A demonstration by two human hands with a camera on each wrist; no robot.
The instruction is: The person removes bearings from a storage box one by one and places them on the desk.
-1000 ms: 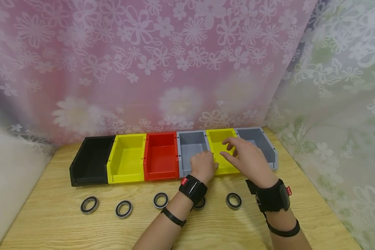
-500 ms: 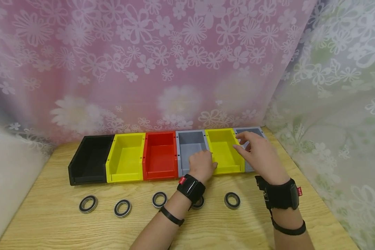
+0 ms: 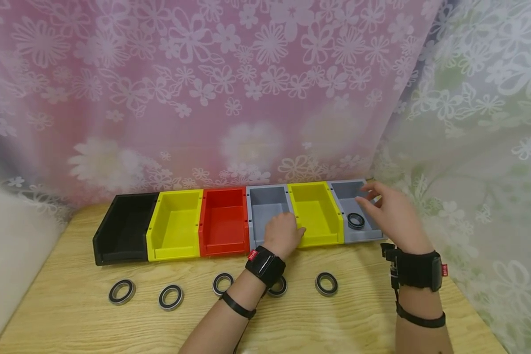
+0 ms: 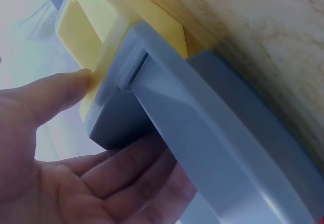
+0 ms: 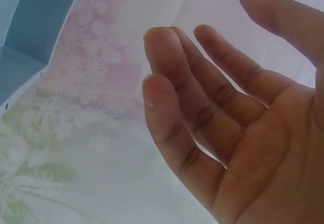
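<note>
In the head view my left hand point(image 3: 284, 235) is at the front of the middle grey bin point(image 3: 270, 199). Its fingers point(image 4: 136, 176) reach inside that bin, while the thumb presses the edge of the adjoining yellow bin point(image 3: 314, 211), so the hand grips the wall between them. My right hand point(image 3: 396, 216) hovers over the right side of the far-right grey bin point(image 3: 347, 191), fingers loosely bent and holding nothing. A black-and-silver ball bearing point(image 3: 356, 221) lies inside that bin, just left of the hand. The right wrist view confirms bare fingers point(image 5: 162, 107).
Left of the grey bin stand a red bin point(image 3: 225, 221), another yellow bin point(image 3: 177, 226) and a black bin point(image 3: 126, 226). Several bearings lie in front, including one bearing point(image 3: 326, 284) at right and one point(image 3: 276, 286) partly behind the left forearm. A flowered curtain point(image 3: 203, 98) hangs behind.
My right hand has moved right from above the yellow bin to the far-right grey bin. A bearing now shows inside that bin. The left hand stays in place.
</note>
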